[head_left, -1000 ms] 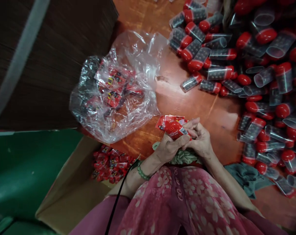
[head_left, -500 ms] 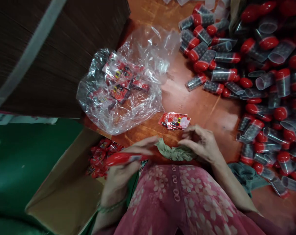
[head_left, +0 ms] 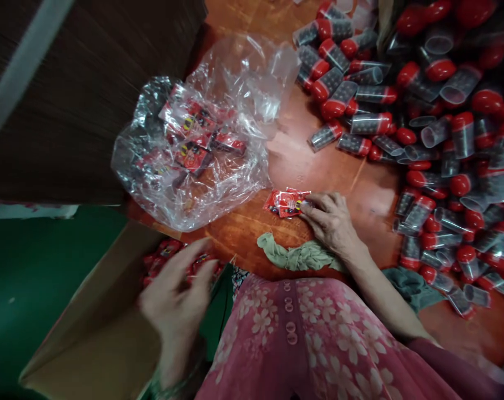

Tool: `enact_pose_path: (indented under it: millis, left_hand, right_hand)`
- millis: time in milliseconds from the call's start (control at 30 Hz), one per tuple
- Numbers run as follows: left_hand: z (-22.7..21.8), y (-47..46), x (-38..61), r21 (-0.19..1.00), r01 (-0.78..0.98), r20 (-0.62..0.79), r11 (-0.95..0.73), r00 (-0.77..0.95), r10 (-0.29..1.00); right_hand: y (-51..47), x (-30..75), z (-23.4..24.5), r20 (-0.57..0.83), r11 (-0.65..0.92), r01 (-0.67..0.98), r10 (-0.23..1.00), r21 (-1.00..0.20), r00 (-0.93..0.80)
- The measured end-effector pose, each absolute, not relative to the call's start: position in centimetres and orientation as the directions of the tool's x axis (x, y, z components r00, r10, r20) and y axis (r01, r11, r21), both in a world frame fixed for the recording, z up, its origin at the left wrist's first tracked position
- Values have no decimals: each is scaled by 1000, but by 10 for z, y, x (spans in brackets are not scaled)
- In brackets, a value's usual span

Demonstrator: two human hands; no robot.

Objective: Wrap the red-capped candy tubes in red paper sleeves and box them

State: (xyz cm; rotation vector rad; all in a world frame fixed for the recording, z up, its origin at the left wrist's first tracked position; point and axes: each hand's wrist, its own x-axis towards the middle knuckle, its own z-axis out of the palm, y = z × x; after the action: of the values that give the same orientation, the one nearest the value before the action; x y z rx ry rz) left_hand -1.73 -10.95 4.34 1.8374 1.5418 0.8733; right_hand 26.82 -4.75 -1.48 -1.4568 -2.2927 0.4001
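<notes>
My left hand (head_left: 179, 294) is over the cardboard box (head_left: 97, 311), slightly blurred, its thumb and fingers apart and nothing between them. Several glossy red printed packets (head_left: 164, 253) lie in the box beneath it. On the table, my right hand (head_left: 331, 222) pinches the right edge of a red printed card (head_left: 289, 204), which lies on a small stack of similar ones. Its fingertips partly cover the card. Just below this hand, a twisted pale green cloth (head_left: 296, 255) rests along the table's near edge.
A crumpled clear plastic bag (head_left: 235, 183) with red printed cards in it lies left of the stack. Clear tubes with red caps (head_left: 371, 123) and dark contents are heaped on the right. A dark green cloth (head_left: 410, 286) sits near my right forearm. A dark brown box (head_left: 89, 111) stands at upper left.
My left hand has moved left and down over the box, and the red packet it held is out of it. My right hand has moved up and left onto the card stack.
</notes>
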Motion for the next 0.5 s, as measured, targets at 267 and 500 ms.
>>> enact_pose_path:
  millis: [267, 500]
  left_hand:
    - [-23, -30, 74, 446, 592, 334, -672, 586, 738]
    - [-34, -19, 73, 363, 565, 443, -741, 594, 671]
  right_hand:
    - [-42, 256, -13, 66, 428, 822, 897, -376, -437]
    - [-51, 286, 27, -41, 311, 870, 935, -383, -352]
